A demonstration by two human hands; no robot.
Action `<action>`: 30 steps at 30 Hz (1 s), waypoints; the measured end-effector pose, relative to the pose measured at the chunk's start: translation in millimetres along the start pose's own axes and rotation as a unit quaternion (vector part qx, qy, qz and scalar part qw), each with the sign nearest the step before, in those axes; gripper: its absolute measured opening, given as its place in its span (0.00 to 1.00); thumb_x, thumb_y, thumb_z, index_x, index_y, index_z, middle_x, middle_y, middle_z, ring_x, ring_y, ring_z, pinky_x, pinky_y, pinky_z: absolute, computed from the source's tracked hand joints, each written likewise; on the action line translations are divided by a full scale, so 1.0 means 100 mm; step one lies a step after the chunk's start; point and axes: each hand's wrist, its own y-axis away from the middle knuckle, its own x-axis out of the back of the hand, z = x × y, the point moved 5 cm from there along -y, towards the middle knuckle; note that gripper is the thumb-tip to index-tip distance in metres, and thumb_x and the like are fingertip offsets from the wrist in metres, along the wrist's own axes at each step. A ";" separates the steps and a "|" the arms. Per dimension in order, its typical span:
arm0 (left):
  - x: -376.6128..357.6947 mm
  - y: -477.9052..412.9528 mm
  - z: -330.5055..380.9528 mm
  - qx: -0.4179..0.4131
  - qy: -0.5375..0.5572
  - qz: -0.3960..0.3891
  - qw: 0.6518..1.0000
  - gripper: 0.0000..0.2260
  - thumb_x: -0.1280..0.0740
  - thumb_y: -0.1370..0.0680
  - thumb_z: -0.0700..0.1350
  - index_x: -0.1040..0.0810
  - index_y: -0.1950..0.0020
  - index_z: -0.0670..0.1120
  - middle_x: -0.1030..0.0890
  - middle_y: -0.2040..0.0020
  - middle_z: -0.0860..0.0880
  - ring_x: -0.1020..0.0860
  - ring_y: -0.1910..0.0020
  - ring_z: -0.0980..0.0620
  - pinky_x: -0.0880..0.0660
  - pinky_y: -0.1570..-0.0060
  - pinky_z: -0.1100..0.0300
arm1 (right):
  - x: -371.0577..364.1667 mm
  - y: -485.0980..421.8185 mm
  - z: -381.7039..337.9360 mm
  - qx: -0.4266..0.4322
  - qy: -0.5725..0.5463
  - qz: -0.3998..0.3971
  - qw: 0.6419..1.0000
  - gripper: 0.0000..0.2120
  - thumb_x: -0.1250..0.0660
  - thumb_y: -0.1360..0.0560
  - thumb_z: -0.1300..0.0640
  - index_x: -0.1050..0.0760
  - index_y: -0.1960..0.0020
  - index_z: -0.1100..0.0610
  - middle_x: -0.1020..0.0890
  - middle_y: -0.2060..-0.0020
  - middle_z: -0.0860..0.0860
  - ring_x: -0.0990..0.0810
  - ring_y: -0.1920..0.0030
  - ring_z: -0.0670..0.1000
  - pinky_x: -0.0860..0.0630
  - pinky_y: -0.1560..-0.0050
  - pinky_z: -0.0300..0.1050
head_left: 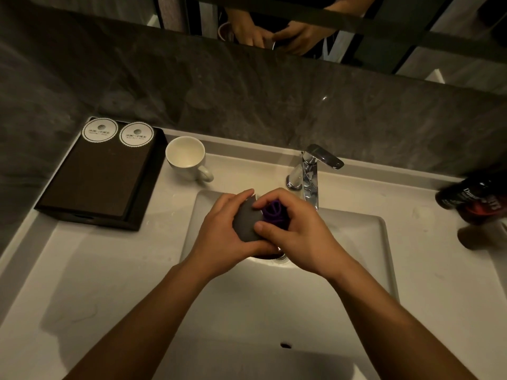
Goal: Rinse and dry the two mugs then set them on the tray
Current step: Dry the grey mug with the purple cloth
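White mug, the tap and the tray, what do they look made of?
The white mug looks like glazed ceramic: smooth, with a soft sheen. The tap is polished chromed metal, with mirror-like reflections. The tray is dark and matte, maybe leatherette or wood; hard to tell.

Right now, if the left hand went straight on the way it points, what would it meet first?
The left hand grips the grey mug, where the right hand holds a cloth. Beyond them its line runs toward the faucet, though depth is unclear.
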 end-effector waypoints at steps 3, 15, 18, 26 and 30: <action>0.11 0.03 -0.09 0.080 0.164 0.048 0.982 0.31 0.28 0.33 0.69 0.24 0.33 0.60 0.21 0.38 0.60 0.20 0.41 0.56 0.17 0.55 0.60 | 0.05 0.04 0.13 -0.026 -0.041 0.046 0.998 0.15 0.25 0.25 0.60 0.23 0.45 0.44 0.20 0.49 0.41 0.19 0.45 0.46 0.17 0.46 0.51; -0.04 0.04 -0.20 0.380 0.361 0.050 0.850 0.18 0.27 0.26 0.64 0.14 0.49 0.51 0.11 0.56 0.46 0.13 0.58 0.43 0.22 0.62 0.54 | -0.06 0.15 0.16 0.009 0.091 -0.018 0.996 0.16 0.29 0.21 0.53 0.26 0.35 0.41 0.20 0.44 0.38 0.23 0.42 0.39 0.24 0.47 0.33; -0.07 0.04 -0.17 0.337 0.343 0.125 0.868 0.15 0.28 0.24 0.62 0.14 0.52 0.50 0.12 0.58 0.46 0.15 0.59 0.43 0.25 0.72 0.58 | -0.06 0.16 0.15 0.021 0.158 -0.036 0.987 0.14 0.36 0.17 0.52 0.25 0.33 0.47 0.17 0.44 0.46 0.22 0.47 0.42 0.25 0.50 0.35; -0.02 0.19 -0.04 0.135 0.205 0.235 0.940 0.17 0.29 0.28 0.65 0.15 0.51 0.53 0.15 0.56 0.55 0.15 0.56 0.50 0.19 0.70 0.51 | 0.00 0.19 0.18 -0.068 0.010 0.034 0.997 0.01 0.33 0.18 0.53 0.24 0.47 0.47 0.19 0.51 0.48 0.20 0.52 0.44 0.22 0.54 0.37; 0.01 0.25 -0.01 -0.031 0.104 0.262 0.959 0.15 0.29 0.26 0.56 0.20 0.43 0.50 0.19 0.45 0.50 0.20 0.45 0.60 0.21 0.48 0.63 | -0.03 0.17 0.21 -0.122 -0.141 0.070 0.980 0.04 0.32 0.19 0.56 0.23 0.48 0.57 0.17 0.52 0.57 0.16 0.54 0.52 0.16 0.56 0.47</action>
